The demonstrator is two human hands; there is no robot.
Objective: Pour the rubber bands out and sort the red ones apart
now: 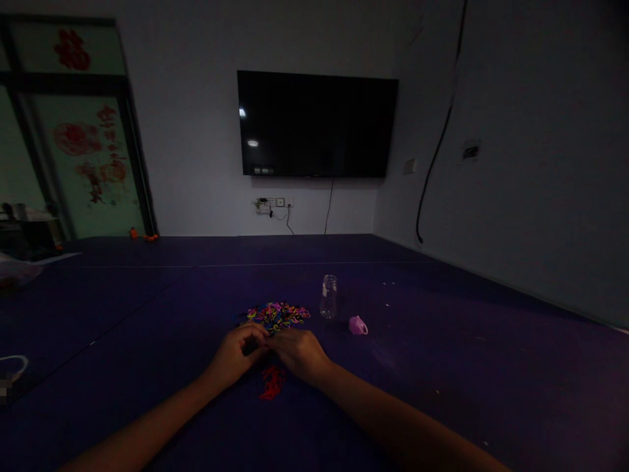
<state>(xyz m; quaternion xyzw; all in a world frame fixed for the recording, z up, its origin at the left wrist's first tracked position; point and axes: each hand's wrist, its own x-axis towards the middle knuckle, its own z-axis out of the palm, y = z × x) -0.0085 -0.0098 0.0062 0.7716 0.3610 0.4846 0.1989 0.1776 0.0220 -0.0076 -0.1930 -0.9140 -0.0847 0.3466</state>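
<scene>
My left hand (236, 353) and my right hand (301, 354) meet at the fingertips over the purple surface. The left thumb and forefinger curve round into a pinch. My right fingers are pressed together beside them, and whatever lies between the fingertips is too small and dark to make out. Just beyond the hands is a loose heap of small multicoloured elastic bands (281, 314). Closer to me, below the fingertips, lies a smaller pile of red elastic bands (272, 383). A clear glass bottle (329, 300) stands upright behind my right hand, with a pink lid with a loop (357, 325) to its right.
The purple surface (162, 314) reaches the back wall, where a black television (319, 124) hangs. A dark cable (433, 160) runs down the right wall. White scraps (387, 304) lie at right. A white curved rim (17, 360) shows at the left edge.
</scene>
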